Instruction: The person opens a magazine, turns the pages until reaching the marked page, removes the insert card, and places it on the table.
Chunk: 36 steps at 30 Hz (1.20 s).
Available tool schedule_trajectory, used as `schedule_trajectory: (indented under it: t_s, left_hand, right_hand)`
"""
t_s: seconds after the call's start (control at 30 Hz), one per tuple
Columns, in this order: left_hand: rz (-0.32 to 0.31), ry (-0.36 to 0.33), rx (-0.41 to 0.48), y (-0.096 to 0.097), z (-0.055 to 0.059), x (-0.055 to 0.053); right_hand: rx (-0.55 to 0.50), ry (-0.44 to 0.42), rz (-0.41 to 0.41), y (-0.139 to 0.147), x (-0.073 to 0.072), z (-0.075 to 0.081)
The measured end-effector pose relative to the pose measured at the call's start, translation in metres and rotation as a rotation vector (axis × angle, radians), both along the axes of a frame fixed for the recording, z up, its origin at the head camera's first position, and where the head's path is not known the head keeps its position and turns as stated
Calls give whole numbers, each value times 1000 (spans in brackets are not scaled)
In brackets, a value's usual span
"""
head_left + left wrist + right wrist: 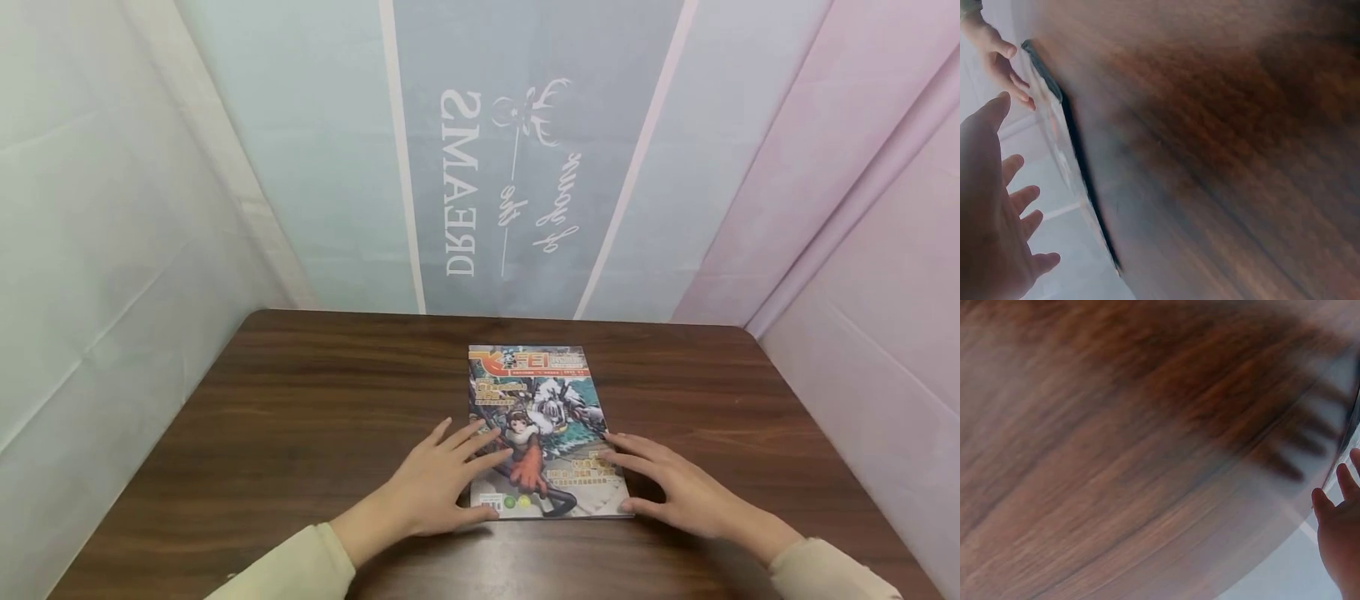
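Note:
A magazine (551, 417) with a colourful illustrated cover lies flat in front of me, its orange title at the far end. Over its left edge my left hand (431, 479) is spread, fingers apart and nearly straight. At the lower right edge is my right hand (678, 483), its fingertips at the cover's border and its thumb by the near corner. The magazine's dark edge (1088, 187) shows in the left wrist view beside the left hand (988, 212). Whether the fingers touch the cover is hard to tell. Part of the right hand (1344, 537) shows in the right wrist view.
The magazine lies on a dark brown wood-grain table (315, 417) with rounded far corners. Behind it hangs a pale blue-grey cloth (525, 167) with mirrored lettering and a deer-head print. Light cloth walls (97, 250) stand on both sides.

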<state>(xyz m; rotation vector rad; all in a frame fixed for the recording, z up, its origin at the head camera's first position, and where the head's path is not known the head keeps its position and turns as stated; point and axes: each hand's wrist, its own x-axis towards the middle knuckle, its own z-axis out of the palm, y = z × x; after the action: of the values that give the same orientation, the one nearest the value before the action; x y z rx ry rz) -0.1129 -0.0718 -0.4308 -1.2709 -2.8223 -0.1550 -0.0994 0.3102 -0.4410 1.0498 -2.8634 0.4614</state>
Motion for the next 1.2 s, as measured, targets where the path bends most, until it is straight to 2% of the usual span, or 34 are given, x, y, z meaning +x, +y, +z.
schedule_trajectory:
  t_s: [0.2, 0.4, 0.6, 0.87, 1.07, 1.2]
  left_hand:
    - [-57, 8, -37, 6, -6, -1]
    - [-73, 6, -82, 6, -10, -1]
    - [-69, -16, -76, 8, -11, -1]
    - [-51, -21, -50, 11, -15, -2]
    - [-35, -5, -29, 16, -14, -1]
    - [-34, 2, -1, 24, -11, 0]
  right_hand:
    - [-9, 18, 27, 2, -1, -3]
    - [-36, 11, 69, 2, -7, -6]
    - [-29, 42, 52, 3, -10, -2]
    - [-44, 15, 80, 2, -10, 0]
    - [-30, 60, 56, 0, -11, 0]
    - [-41, 50, 26, -2, -12, 3]
